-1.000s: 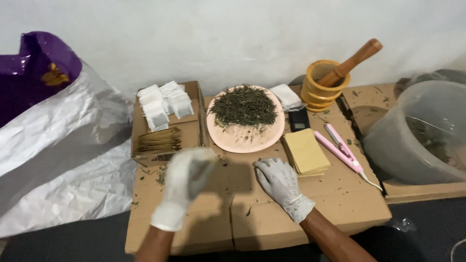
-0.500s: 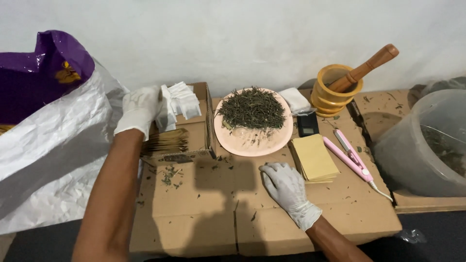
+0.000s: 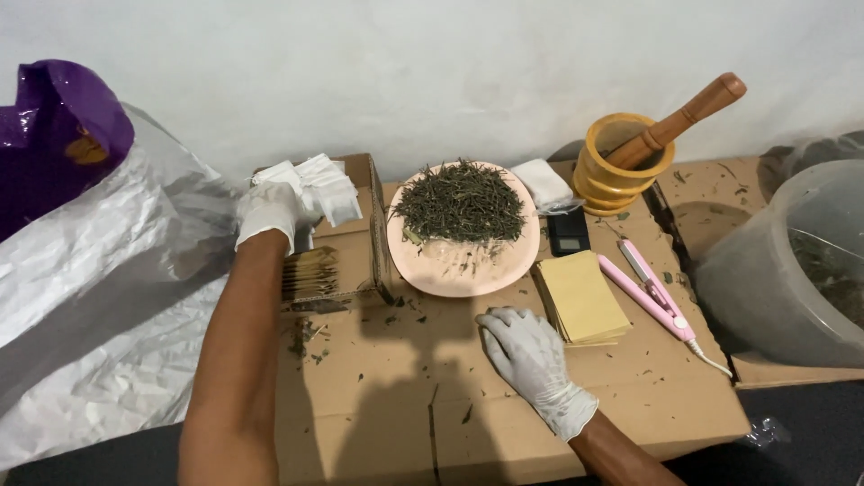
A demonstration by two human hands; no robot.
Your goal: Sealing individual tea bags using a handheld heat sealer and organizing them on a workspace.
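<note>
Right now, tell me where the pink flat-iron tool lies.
The pink flat-iron tool lies right of centre in the head view, on the cardboard between the stack of yellow papers and the translucent tub.

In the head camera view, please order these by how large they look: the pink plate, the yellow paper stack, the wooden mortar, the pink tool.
1. Pink plate
2. Wooden mortar and yellow paper stack: look alike, unranked
3. Pink tool: long but thin, least area

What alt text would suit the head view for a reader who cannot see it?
A gloved left hand reaches into white sachets in a cardboard box, while the gloved right hand rests flat on cardboard beside a pink plate of dried leaves.
</note>
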